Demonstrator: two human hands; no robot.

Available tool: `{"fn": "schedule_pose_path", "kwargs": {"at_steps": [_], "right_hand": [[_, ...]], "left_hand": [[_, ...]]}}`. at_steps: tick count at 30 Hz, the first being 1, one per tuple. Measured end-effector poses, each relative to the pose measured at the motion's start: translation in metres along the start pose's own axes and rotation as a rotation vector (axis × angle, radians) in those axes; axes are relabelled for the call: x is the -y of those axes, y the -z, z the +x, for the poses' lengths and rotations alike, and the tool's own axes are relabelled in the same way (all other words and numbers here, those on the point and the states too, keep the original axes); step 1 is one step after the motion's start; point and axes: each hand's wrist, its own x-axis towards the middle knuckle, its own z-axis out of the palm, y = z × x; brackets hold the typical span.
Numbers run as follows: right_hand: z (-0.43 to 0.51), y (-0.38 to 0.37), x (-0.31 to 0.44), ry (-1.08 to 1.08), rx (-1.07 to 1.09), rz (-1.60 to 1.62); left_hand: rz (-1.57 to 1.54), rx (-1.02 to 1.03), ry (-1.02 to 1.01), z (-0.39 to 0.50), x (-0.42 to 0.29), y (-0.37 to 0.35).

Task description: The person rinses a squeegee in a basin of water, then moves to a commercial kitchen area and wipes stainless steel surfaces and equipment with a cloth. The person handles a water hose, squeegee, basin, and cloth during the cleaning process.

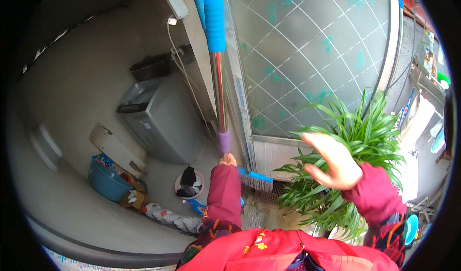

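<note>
My left hand (227,159) is closed around a metal pole (217,91), just below its purple collar (224,142). A thick blue plastic grip (214,26) tops the pole, and a second, thinner blue handle (198,6) shows behind it. The pole's lower end is hidden by my sleeve. Beside the doorpost, a floor brush head (256,179) with a blue back and grey bristles rests low; I cannot tell which handle it joins. My right hand (335,163) is raised, empty, thumb apart from the fingers, in front of a leafy green potted plant (367,137).
A patterned frosted glass panel (306,55) stands ahead. To the left are a grey washing machine (169,123), a blue tub (108,181), a pink basin (176,188) holding dark and white cloth, and several bottles (169,217) along the wall. A cable (185,76) hangs near the doorway.
</note>
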Motion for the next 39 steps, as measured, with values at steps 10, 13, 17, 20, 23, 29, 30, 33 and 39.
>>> {"fn": "schedule_pose_path", "kwargs": {"at_steps": [10,13,17,20,23,29,30,33,39], "right_hand": [[0.175,-0.159,-0.025,-0.173,0.170,1.351],[0.188,-0.189,-0.025,-0.121,0.008,1.374],[0.181,-0.209,-0.037,-0.160,-0.021,1.178],[0.176,-0.216,-0.044,-0.144,-0.057,1.094],[0.172,-0.218,-0.048,-0.177,-0.102,1.077],[0.157,-0.218,-0.041,-0.197,-0.042,1.129],[0.155,-0.217,-0.038,-0.241,0.000,1.105],[0.151,-0.204,-0.034,-0.236,0.022,1.044],[0.135,-0.133,-0.053,0.020,0.023,0.586]], "left_hand": [[-0.238,-0.702,-1.443,0.025,0.067,-0.012],[-0.338,-0.658,-1.435,0.025,0.079,-0.022],[-0.176,-1.145,-1.078,0.014,0.088,-0.002],[-0.111,-1.230,-0.821,-0.007,0.107,0.020],[0.336,-0.398,-0.315,-0.025,0.127,0.017],[1.846,-1.570,-0.977,0.045,0.131,-0.036],[1.875,-1.638,-1.079,0.057,0.125,-0.045],[1.468,-1.627,-1.242,0.086,0.116,-0.053],[1.429,-1.688,-1.388,0.074,0.070,-0.066]]}}
